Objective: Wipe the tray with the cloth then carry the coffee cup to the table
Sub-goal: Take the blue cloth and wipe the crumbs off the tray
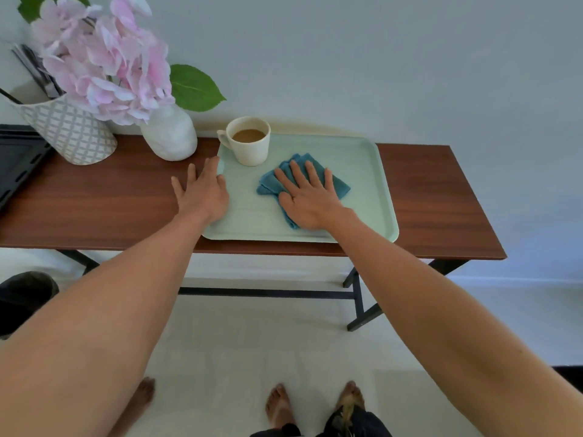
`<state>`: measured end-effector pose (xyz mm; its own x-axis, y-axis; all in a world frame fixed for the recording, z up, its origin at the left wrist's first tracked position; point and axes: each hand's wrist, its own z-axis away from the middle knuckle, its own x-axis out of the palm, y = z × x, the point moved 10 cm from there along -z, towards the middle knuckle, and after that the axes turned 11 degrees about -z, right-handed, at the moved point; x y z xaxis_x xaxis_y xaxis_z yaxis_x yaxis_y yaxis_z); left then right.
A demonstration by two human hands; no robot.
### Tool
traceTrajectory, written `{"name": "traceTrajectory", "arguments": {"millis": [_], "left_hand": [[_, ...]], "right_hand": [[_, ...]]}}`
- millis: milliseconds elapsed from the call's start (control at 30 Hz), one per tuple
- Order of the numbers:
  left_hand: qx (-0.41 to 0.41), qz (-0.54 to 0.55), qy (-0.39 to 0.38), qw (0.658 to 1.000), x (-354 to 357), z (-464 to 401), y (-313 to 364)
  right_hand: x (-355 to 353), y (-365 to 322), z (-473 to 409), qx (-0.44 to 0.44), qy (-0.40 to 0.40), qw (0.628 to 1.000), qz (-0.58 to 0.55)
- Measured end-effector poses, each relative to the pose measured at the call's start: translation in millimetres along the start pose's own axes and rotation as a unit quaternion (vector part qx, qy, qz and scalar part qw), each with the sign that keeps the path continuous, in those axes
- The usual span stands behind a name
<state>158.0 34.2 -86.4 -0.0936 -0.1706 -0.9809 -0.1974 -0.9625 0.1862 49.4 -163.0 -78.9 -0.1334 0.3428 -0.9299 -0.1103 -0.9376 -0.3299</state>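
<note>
A pale green tray (362, 171) lies on a narrow brown wooden side table (435, 197). A cream coffee cup (250, 145) full of milky coffee stands in the tray's far left corner. A folded blue cloth (337, 184) lies in the tray's middle, and my right hand (310, 197) rests flat on it with the fingers spread. My left hand (202, 192) lies flat, fingers apart, on the tray's left rim and the table beside it.
Left of the tray stand a white vase (172, 134) of pink flowers (104, 64) and a patterned holder (72, 134) with cutlery. A black object (15, 162) sits at the table's left end. The wall is right behind the table. Bare feet (280, 408) stand on the pale floor.
</note>
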Motion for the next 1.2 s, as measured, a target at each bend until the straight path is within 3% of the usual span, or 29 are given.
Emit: {"name": "traceTrajectory", "arguments": {"millis": [100, 167, 333, 467, 667, 767, 1000, 1200], "left_hand": [[0.000, -0.001, 0.007, 1.000, 1.8, -2.1, -0.1], [0.002, -0.002, 0.011, 1.000, 1.8, -1.8, 0.3], [0.004, -0.003, 0.013, 1.000, 0.5, -0.2, 1.8], [0.002, -0.001, 0.014, 1.000, 0.2, -0.2, 2.9], [-0.010, -0.003, 0.022, 1.000, -0.6, -1.4, 2.7], [-0.016, -0.008, 0.022, 1.000, -0.1, -1.9, 2.0], [0.004, -0.026, 0.024, 0.999, -1.1, -3.0, 2.5], [-0.009, -0.009, 0.023, 1.000, -0.7, -1.7, 3.0]], "right_hand": [[12.4, -1.7, 28.9, -0.071, -0.047, 0.996, -0.014], [13.5, 16.4, 45.7, -0.071, -0.063, 0.995, -0.028], [-11.1, 82.8, 46.7, 0.072, -0.018, 0.997, -0.034], [-15.9, 72.6, 22.7, 0.127, 0.022, 0.991, -0.039], [11.0, 4.7, 25.3, 0.014, -0.027, 0.999, -0.041], [15.8, 14.3, 46.4, -0.018, -0.058, 0.997, -0.044], [-17.7, 100.8, 49.1, 0.100, -0.002, 0.995, -0.004], [-21.6, 67.9, 11.1, 0.138, 0.035, 0.989, -0.048]]}}
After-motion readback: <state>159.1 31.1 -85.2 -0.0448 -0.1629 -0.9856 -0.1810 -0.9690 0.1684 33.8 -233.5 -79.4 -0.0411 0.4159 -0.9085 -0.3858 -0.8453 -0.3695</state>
